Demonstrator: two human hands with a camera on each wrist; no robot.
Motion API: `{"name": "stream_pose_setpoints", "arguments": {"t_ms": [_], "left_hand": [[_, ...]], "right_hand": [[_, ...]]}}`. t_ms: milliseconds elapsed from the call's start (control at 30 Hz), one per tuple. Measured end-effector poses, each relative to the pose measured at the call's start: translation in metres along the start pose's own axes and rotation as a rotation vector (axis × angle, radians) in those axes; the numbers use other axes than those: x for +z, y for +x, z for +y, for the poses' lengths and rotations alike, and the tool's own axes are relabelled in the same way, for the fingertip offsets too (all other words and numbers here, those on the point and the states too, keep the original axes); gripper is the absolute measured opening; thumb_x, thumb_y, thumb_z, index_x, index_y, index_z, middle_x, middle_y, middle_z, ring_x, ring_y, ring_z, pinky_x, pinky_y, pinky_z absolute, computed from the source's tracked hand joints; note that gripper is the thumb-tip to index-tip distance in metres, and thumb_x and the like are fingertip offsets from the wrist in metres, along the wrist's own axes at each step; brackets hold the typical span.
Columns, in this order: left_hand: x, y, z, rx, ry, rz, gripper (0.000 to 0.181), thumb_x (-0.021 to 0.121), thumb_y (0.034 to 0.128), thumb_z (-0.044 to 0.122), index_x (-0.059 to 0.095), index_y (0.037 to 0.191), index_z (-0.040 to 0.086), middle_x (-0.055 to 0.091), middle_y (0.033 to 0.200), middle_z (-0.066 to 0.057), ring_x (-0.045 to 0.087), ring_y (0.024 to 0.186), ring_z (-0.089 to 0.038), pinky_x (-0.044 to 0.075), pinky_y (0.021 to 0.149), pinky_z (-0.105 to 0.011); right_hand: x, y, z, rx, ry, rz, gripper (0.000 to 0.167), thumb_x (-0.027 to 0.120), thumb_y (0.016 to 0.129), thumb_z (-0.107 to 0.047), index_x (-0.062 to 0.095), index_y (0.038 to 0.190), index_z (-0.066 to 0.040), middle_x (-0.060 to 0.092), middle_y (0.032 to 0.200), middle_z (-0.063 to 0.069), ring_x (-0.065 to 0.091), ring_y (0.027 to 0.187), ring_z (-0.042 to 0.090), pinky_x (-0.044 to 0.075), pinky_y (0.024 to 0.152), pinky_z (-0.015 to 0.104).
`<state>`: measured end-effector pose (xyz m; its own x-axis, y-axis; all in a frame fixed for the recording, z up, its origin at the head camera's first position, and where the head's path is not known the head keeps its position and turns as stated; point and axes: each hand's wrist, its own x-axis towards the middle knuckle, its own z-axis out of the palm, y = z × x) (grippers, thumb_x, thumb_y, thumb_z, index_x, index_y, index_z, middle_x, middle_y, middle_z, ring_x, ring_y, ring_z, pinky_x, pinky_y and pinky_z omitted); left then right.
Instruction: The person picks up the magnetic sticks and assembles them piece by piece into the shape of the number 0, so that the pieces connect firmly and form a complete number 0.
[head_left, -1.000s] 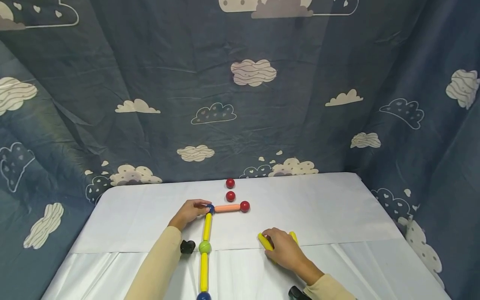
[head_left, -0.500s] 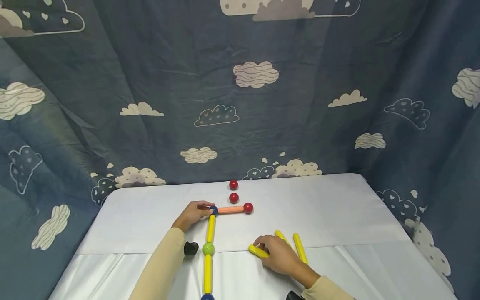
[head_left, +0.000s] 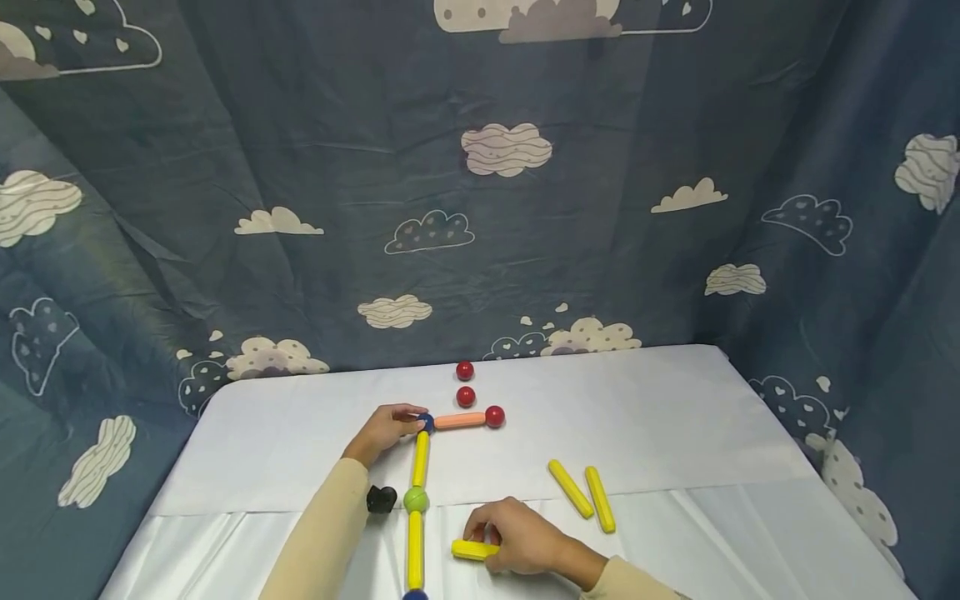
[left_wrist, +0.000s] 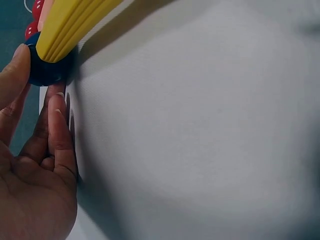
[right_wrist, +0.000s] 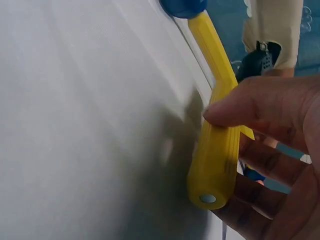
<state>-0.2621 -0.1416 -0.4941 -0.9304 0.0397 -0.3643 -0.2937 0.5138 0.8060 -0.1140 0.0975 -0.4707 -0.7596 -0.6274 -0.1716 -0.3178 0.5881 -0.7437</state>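
My left hand (head_left: 384, 432) pinches a dark blue ball (left_wrist: 46, 70) at the far corner of a chain of sticks and balls. From that ball an orange stick (head_left: 460, 421) runs right to a red ball (head_left: 494, 417). A yellow stick (head_left: 421, 458) comes toward me from it to a green ball (head_left: 416, 500), then another yellow stick (head_left: 416, 550) reaches a blue ball (right_wrist: 184, 6) at the near end. Right of the green ball, my right hand (head_left: 521, 537) grips a loose yellow stick (right_wrist: 214, 162) between thumb and fingers; a round silvery spot shows on its end.
Two loose yellow sticks (head_left: 570, 488) lie right of my right hand. Two red balls (head_left: 466, 397) sit toward the back of the white-covered table (head_left: 637, 400). A dark cloud-patterned curtain (head_left: 585, 250) hangs behind and at the sides.
My right hand has moved left and nearer with one yellow stick, away from the other two, which now show fully. The left hand stays on the blue ball.
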Motion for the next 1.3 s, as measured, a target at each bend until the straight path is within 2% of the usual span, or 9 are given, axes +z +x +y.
{"name": "stream_pose_setpoints", "arguments": {"t_ms": [167, 367, 600, 867, 1133, 1300], "left_hand": [[-0.003, 0.001, 0.002, 0.001, -0.011, 0.0, 0.027, 0.071, 0.0887, 0.019, 0.071, 0.116, 0.016, 0.063, 0.114, -0.009, 0.053, 0.1, -0.026, 0.043, 0.094, -0.042], [0.001, -0.002, -0.002, 0.0, -0.004, 0.0, 0.027, 0.07, 0.0889, 0.017, 0.071, 0.116, 0.014, 0.064, 0.114, -0.01, 0.053, 0.099, -0.025, 0.044, 0.093, -0.041], [0.005, -0.003, -0.002, 0.018, -0.005, -0.021, 0.027, 0.07, 0.089, 0.017, 0.071, 0.116, 0.015, 0.064, 0.11, -0.008, 0.053, 0.096, -0.023, 0.045, 0.09, -0.039], [-0.001, -0.003, -0.001, 0.01, 0.004, -0.003, 0.027, 0.07, 0.089, 0.016, 0.071, 0.116, 0.015, 0.064, 0.113, -0.009, 0.053, 0.098, -0.024, 0.044, 0.093, -0.04], [-0.001, -0.003, -0.001, 0.021, 0.004, -0.017, 0.028, 0.07, 0.0893, 0.017, 0.07, 0.117, 0.014, 0.064, 0.112, -0.009, 0.054, 0.097, -0.024, 0.045, 0.091, -0.04], [-0.001, -0.002, -0.002, 0.016, -0.005, -0.016, 0.028, 0.07, 0.0889, 0.017, 0.071, 0.117, 0.014, 0.064, 0.111, -0.009, 0.054, 0.096, -0.024, 0.045, 0.089, -0.038]], "right_hand": [[0.001, 0.002, -0.002, -0.071, -0.037, -0.03, 0.031, 0.079, 0.07, 0.0, 0.07, 0.092, -0.02, 0.057, 0.077, -0.019, 0.049, 0.065, 0.0, 0.044, 0.06, 0.017], [0.01, -0.002, -0.001, -0.154, -0.056, -0.101, 0.029, 0.079, 0.072, -0.001, 0.072, 0.096, -0.017, 0.058, 0.079, -0.019, 0.049, 0.066, -0.004, 0.045, 0.06, 0.015], [0.014, -0.005, -0.001, -0.208, -0.101, -0.118, 0.03, 0.078, 0.073, 0.0, 0.072, 0.099, -0.015, 0.06, 0.082, -0.018, 0.049, 0.068, -0.005, 0.045, 0.062, 0.014], [0.021, -0.002, -0.004, -0.282, -0.122, -0.139, 0.031, 0.079, 0.07, 0.001, 0.072, 0.097, -0.014, 0.063, 0.082, -0.017, 0.051, 0.068, -0.007, 0.045, 0.062, 0.012], [0.026, 0.0, -0.005, -0.354, -0.11, -0.15, 0.019, 0.079, 0.081, -0.017, 0.073, 0.098, -0.013, 0.066, 0.083, -0.013, 0.052, 0.068, -0.007, 0.046, 0.063, 0.011], [0.027, 0.0, -0.006, -0.372, -0.111, -0.156, 0.017, 0.077, 0.083, -0.019, 0.072, 0.098, -0.013, 0.065, 0.083, -0.012, 0.052, 0.067, -0.006, 0.046, 0.062, 0.011]]}}
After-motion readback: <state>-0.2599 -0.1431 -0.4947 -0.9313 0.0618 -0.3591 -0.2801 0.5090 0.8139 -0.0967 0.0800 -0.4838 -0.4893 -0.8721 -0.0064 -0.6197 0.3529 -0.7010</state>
